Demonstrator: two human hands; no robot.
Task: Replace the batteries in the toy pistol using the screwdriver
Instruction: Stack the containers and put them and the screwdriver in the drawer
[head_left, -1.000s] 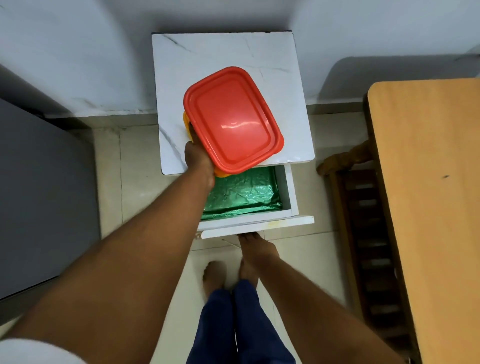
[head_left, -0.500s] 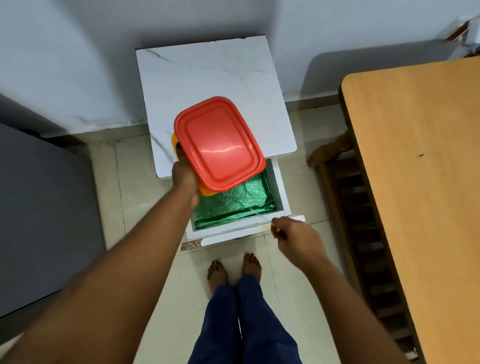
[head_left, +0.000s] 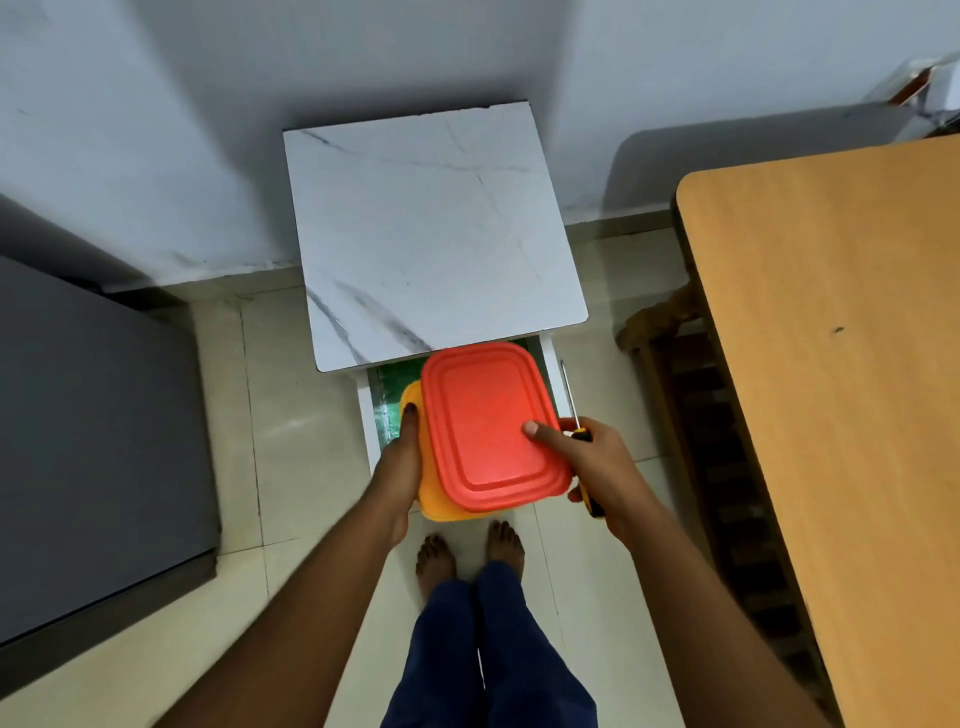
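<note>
An orange plastic box with a red lid (head_left: 488, 423) hangs over the open drawer (head_left: 370, 410) of a small white cabinet. My left hand (head_left: 402, 457) grips the box's left side. My right hand (head_left: 592, 465) holds a screwdriver (head_left: 570, 402) with a yellow and black handle, its thin metal shaft pointing away from me, while the thumb presses on the lid's right edge. No toy pistol or batteries can be seen; what the box contains is hidden.
The cabinet's white marble-look top (head_left: 431, 234) stands against the wall. A wooden table (head_left: 831, 364) fills the right side, with a wooden chair (head_left: 691, 415) tucked beside it. A grey surface (head_left: 88, 441) lies at the left. My bare feet (head_left: 467, 556) stand on the tiled floor.
The box came down from above the cabinet top to over the drawer, closer to me. My right hand rose from the drawer front with the screwdriver and now touches the lid.
</note>
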